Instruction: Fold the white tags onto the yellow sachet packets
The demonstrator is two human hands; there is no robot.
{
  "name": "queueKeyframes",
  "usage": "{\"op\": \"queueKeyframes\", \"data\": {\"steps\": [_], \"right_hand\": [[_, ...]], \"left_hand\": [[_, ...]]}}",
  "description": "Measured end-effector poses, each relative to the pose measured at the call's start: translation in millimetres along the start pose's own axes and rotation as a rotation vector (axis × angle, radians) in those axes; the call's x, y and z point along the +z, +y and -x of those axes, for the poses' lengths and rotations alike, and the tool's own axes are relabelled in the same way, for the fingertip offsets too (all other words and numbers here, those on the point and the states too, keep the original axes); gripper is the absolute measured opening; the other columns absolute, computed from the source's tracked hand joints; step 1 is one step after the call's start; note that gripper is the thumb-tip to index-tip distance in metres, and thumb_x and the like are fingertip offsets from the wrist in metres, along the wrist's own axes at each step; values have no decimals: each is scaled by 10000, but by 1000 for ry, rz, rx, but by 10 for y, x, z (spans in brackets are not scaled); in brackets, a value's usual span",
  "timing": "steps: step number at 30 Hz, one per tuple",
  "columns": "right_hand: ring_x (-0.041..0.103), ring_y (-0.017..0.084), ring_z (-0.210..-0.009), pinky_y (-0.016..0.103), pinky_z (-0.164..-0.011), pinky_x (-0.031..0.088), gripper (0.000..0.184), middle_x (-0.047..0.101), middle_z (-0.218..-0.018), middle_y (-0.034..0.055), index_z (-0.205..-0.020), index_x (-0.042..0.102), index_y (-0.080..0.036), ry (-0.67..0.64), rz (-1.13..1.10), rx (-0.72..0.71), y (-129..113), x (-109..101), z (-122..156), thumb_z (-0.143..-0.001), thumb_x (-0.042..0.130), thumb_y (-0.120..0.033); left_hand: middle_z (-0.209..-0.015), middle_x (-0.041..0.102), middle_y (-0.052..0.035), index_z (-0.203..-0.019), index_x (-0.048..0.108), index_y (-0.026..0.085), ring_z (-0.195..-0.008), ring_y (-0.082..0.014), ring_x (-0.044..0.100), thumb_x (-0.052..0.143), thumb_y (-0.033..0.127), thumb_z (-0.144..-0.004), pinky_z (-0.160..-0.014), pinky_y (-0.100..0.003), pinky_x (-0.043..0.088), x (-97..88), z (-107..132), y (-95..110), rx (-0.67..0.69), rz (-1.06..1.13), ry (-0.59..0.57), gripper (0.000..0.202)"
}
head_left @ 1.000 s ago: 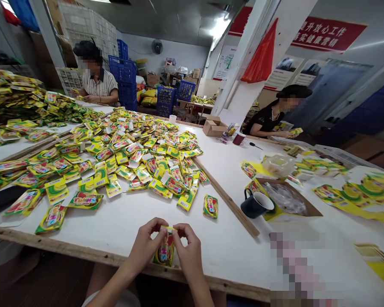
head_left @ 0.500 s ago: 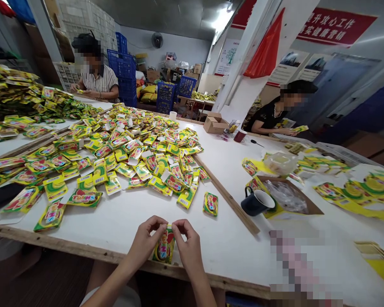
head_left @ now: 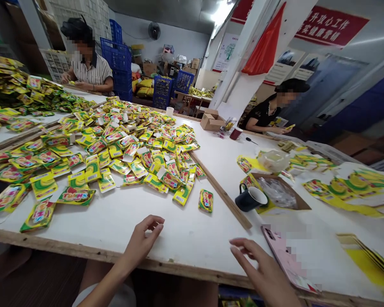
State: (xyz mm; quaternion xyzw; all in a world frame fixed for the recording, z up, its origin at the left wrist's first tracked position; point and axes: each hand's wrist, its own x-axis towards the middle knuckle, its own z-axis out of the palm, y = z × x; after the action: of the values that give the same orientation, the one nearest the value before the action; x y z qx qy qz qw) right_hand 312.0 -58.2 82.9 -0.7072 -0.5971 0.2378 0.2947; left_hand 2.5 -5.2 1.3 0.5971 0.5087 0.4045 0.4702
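My left hand (head_left: pixel 143 239) hovers over the front edge of the white table (head_left: pixel 185 232), fingers loosely curled and apart, holding nothing. My right hand (head_left: pixel 263 269) is lower right, over the table edge, fingers spread and empty, beside a phone (head_left: pixel 288 260) lying on the table. The nearest yellow-green packet (head_left: pixel 205 200) lies alone beyond my hands. A big heap of the same packets (head_left: pixel 128 149) covers the left half of the table.
A wooden strip (head_left: pixel 220 192) runs diagonally across the table. A dark mug (head_left: pixel 250 198) stands right of it, by a cardboard tray with plastic bags (head_left: pixel 280 192). Flat yellow cards (head_left: pixel 348 189) lie far right. Two people sit at the far side, one left (head_left: pixel 86 64), one right (head_left: pixel 269 113).
Both hands held a packet between them at the table edge; now the packet is gone from them, the hands have parted, and my right hand has moved right toward the phone.
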Motion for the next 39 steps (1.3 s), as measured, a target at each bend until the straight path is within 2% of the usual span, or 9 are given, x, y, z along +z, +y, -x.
{"op": "queueKeyframes", "data": {"steps": [7,10,14,18,21,27,32,36,39], "right_hand": [[534,359,-1112,459,-889,442,640,546,-1252,227,-1193,530,-101,333,-14,118,50,995,-1021,-663,633,-445],[495,414,-1147,525,-955,368,658,579,-1179,252,-1182,534,-68,361,-30,140,9,1135,-1186,-600,673,-341],[607,334,-1006,428,-868,472,659,621,-1100,193,-1228,492,-86,346,-102,138,2,1190,-834,-653,648,-366],[595,268,-1024,351,-827,507,710,563,-1204,137,-1338,396,-170,323,-277,-8,-193,1571,-127,-724,662,-409],[600,244,-987,333,-810,513,659,571,-1203,95,-1312,444,-227,204,-385,-97,-422,1818,201,-718,711,-332],[633,205,-923,319,-806,512,339,646,-1114,81,-1194,526,-216,95,-540,-142,-512,1642,83,-868,562,-299],[655,198,-834,279,-754,511,178,700,-928,44,-1022,624,-202,-87,-552,-228,-445,1496,-45,-868,559,-266],[638,195,-806,269,-732,492,149,682,-857,40,-833,672,-201,-89,-493,-279,-483,1499,-98,-878,549,-272],[637,197,-862,284,-782,488,127,675,-903,42,-906,654,-210,-11,-537,-261,-504,1555,-115,-883,543,-268]], "left_hand": [[-855,675,-58,-935,646,209,-816,-218,591,501,399,-888,-627,-269,450,14,36,3,17,-94,-10,244],[-828,664,-52,-928,642,201,-804,-213,589,499,380,-894,-685,-296,459,-1,43,-15,31,-95,8,231],[-901,655,-57,-1036,591,205,-811,-199,598,508,357,-898,-746,-322,475,48,14,-40,33,6,11,221],[-1078,613,-72,-1275,377,247,-876,-186,627,580,327,-866,-813,-341,495,121,-2,-40,69,261,-32,464],[-1099,606,-69,-1259,369,258,-842,-177,640,619,317,-844,-773,-321,514,137,15,-20,77,368,-66,489],[-1116,631,-62,-1293,356,276,-842,-176,652,550,250,-886,-769,-307,519,94,73,18,87,390,-142,451],[-1150,632,-70,-1200,542,236,-872,-187,648,520,169,-870,-796,-310,529,71,76,36,131,275,-250,338],[-1158,631,-75,-1039,647,212,-1050,-224,608,527,177,-866,-902,-330,505,88,30,24,202,206,-148,214],[-1189,624,-77,-1087,611,219,-1129,-226,578,537,185,-864,-974,-353,473,106,6,-1,230,243,-81,237]]}}
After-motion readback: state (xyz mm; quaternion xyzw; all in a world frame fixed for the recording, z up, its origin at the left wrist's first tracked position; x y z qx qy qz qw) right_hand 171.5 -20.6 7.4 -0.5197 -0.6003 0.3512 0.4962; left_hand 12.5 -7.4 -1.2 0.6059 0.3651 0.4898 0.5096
